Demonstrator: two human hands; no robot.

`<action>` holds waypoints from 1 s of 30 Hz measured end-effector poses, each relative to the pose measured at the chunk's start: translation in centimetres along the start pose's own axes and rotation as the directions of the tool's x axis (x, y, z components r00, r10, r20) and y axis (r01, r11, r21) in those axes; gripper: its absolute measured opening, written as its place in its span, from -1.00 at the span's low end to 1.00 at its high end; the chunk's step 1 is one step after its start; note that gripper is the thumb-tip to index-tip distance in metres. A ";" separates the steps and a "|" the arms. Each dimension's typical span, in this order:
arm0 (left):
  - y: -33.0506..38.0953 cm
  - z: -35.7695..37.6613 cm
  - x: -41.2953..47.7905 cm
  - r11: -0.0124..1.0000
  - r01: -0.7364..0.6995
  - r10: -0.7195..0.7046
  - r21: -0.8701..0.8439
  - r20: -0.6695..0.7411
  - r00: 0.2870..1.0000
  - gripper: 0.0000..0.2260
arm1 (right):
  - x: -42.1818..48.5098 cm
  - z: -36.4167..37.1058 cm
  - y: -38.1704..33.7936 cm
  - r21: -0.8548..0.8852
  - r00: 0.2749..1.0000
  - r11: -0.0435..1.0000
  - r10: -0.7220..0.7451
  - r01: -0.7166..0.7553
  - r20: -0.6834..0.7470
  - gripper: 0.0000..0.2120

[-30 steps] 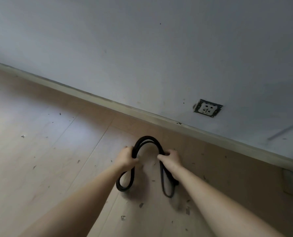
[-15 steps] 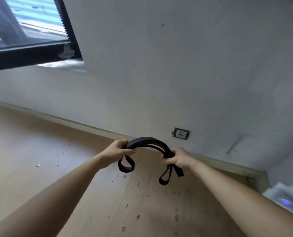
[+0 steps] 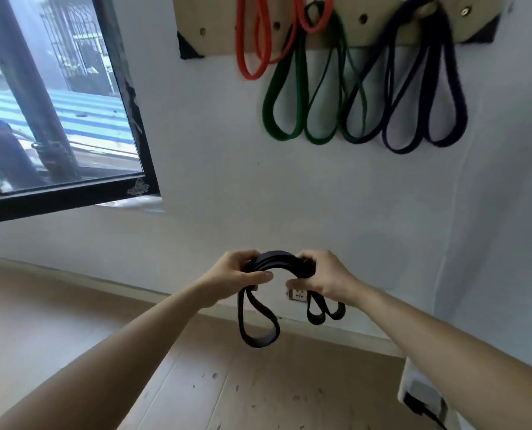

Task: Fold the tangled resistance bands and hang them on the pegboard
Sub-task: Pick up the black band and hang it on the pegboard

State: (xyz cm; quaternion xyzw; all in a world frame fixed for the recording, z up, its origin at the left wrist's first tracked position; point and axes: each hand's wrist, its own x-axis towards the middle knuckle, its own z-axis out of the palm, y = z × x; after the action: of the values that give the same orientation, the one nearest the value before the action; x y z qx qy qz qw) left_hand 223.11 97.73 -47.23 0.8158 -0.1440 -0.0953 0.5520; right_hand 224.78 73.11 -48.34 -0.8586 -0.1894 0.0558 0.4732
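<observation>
A folded black resistance band (image 3: pixel 277 262) arches between my two hands in front of the white wall. My left hand (image 3: pixel 233 276) grips its left end, and a long loop (image 3: pixel 257 324) hangs below that hand. My right hand (image 3: pixel 323 279) grips the right end, where two short loops dangle. High on the wall is the wooden pegboard (image 3: pixel 215 29), with a red band (image 3: pixel 255 41), a green band (image 3: pixel 289 97) and a dark purple band (image 3: pixel 419 97) hanging from its pegs.
A black-framed window (image 3: pixel 72 119) fills the upper left. A wall socket (image 3: pixel 298 294) sits low behind my hands, above the baseboard. The wooden floor (image 3: pixel 72 336) has small debris. A white device with a black cable (image 3: pixel 422 395) stands at the lower right.
My view has swung up from the floor to the wall, bringing the window and pegboard into sight. My hands have risen with the black band and drawn closer together.
</observation>
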 end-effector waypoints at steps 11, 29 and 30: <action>15.7 -0.5 -0.7 0.963 -0.208 0.199 0.174 0.069 0.978 -0.82 | -4.5 -8.7 -8.3 0.296 0.997 0.952 -0.082 0.074 0.014 -0.71; 33.0 -2.5 1.7 0.900 -0.435 0.434 0.018 -0.108 0.894 -0.76 | -4.2 -17.8 -20.2 0.311 0.914 0.871 -0.303 0.381 -0.272 -0.81; 34.1 -2.9 1.9 0.894 -0.448 0.443 -0.011 -0.128 0.888 -0.75 | -4.0 -18.6 -21.3 0.349 0.904 0.847 -0.303 0.400 -0.301 -0.82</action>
State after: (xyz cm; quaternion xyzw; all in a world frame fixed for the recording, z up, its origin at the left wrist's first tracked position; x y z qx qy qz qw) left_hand 221.40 87.69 -14.47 0.7542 -0.2911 0.0809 0.5831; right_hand 220.45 67.10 -20.74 -0.6932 -0.2714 -0.0965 0.6606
